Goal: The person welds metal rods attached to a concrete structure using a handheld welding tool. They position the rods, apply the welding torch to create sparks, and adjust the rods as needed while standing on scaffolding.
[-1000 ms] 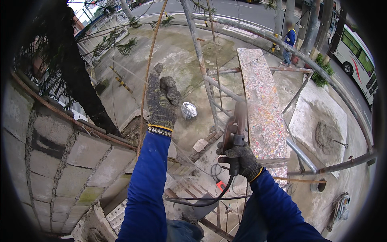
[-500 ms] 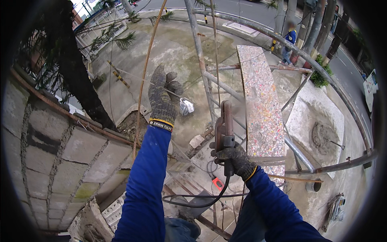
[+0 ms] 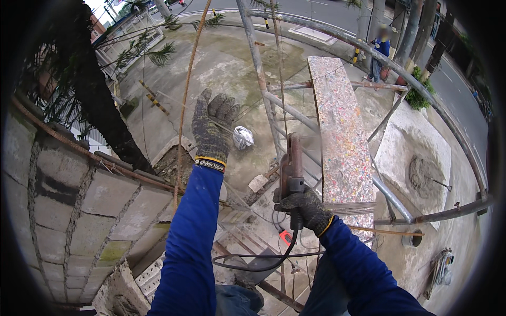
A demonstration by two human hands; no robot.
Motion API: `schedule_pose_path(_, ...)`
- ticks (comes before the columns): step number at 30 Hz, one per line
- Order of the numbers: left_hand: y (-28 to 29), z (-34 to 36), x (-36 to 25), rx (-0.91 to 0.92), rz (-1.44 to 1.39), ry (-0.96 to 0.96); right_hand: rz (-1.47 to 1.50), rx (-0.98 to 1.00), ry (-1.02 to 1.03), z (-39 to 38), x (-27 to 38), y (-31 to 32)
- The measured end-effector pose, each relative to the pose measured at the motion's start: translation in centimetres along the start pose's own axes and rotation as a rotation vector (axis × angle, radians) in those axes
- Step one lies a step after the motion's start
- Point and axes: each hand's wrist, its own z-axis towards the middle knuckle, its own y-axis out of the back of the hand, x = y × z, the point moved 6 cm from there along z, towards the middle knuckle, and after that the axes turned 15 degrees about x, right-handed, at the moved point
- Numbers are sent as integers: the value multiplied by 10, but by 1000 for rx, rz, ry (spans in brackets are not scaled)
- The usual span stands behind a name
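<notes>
My left hand (image 3: 212, 126), in a dark knit glove, is held up flat with fingers spread just right of a thin upright rusty steel bar (image 3: 183, 105), holding nothing. My right hand (image 3: 300, 205), also gloved, grips the body of a corded angle grinder (image 3: 291, 168) that points up and away, its black cable (image 3: 247, 263) looping below. The grinder hangs apart from the bar, over the scaffold tubes.
A grey block wall (image 3: 68, 210) with a horizontal rusty bar on top runs at the left. Scaffold pipes (image 3: 263, 89) and a speckled plank (image 3: 340, 137) stand ahead, high above a concrete yard. A person (image 3: 378, 52) stands below; a mortar patch (image 3: 421, 174) lies right.
My left hand has opened from a curled pose near the bar to a flat spread palm. The grinder has tilted upright and shifted slightly left.
</notes>
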Motion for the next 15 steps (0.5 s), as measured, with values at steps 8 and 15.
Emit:
schedule_pose_path(8,-12,6,13,49,-72,-8,-59,-4,-124,3,-13,8)
schedule_pose_path(15,-8,7,18,39,-61,0,-88,-12,-186,5,-22,1)
